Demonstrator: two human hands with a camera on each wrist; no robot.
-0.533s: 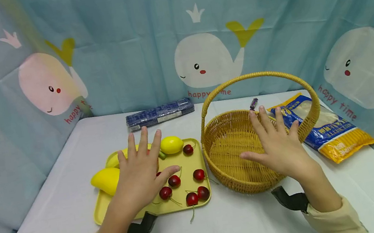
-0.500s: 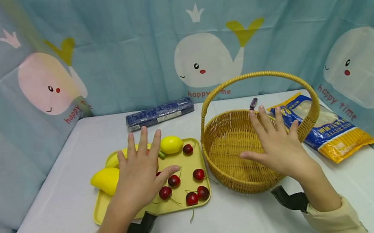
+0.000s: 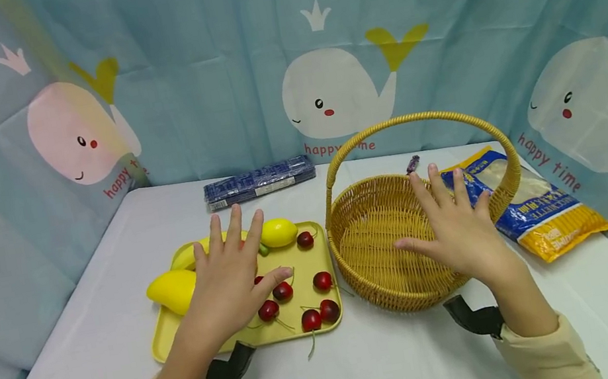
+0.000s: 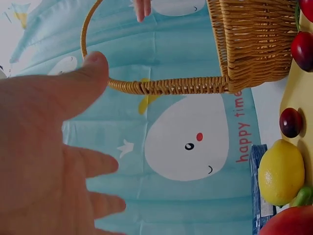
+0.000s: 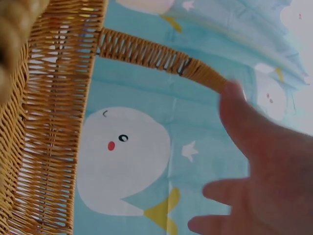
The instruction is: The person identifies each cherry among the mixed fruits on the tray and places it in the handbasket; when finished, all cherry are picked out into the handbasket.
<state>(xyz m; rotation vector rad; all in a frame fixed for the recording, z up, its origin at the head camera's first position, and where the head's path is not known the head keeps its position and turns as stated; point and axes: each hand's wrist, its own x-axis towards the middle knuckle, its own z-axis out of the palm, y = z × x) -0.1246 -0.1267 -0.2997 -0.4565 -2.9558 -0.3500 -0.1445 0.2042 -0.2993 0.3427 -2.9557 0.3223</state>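
My left hand (image 3: 229, 286) is spread with straight fingers above the yellow tray (image 3: 315, 255), holding nothing. Under and around it lie a mango (image 3: 173, 290), a banana (image 3: 183, 259), a lemon (image 3: 278, 232) and several cherries (image 3: 268, 311); the hand hides part of the fruit. In the left wrist view a red fruit (image 4: 291, 223) shows beside the lemon (image 4: 281, 171). My right hand (image 3: 466, 239), also spread and holding nothing, hovers over the right side of the wicker basket (image 3: 385, 300). The basket's tall handle arches above its bowl, and no items show inside.
A blue plastic-wrapped pack (image 3: 259, 182) lies at the back of the white table (image 3: 371, 373). Behind the basket is a small purple-wrapped candy (image 3: 412, 164). A blue and orange bag (image 3: 542, 203) rests at the right. A whale-print curtain (image 3: 204, 99) encloses the back and sides.
My right hand has shifted slightly to the right, its fingers still spread. The left hand keeps nearly the same place, and the whole head view has tilted a little.
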